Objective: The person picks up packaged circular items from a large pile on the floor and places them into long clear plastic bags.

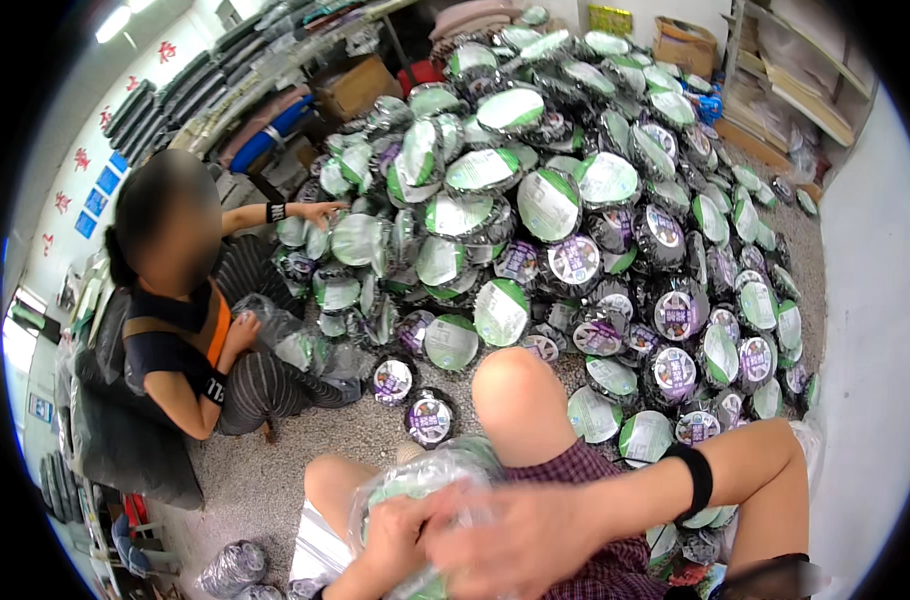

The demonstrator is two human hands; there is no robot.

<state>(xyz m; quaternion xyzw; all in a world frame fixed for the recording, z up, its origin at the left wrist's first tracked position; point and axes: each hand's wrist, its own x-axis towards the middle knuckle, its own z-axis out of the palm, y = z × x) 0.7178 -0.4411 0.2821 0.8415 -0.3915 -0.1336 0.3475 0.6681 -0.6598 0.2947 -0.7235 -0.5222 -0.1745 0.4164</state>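
In my lap, above my bare knees, is a clear plastic bag (425, 472) with round green-and-white wrapped packs inside. My left hand (393, 532) is closed on the gathered plastic at the near side of the bag. Over it comes my right hand (520, 538), blurred by motion, its fingers at the same gathered part; whether they grip it cannot be made out. Two round black packs with purple-and-white labels (430, 421) lie on the floor just beyond the bag.
A large heap of round wrapped packs (550, 205) rises ahead and to the right. At left a seated co-worker (180, 310) reaches one hand into the heap and holds a clear bag. Shelves (800, 75) stand at far right; more wrapped packs (231, 568) lie at lower left.
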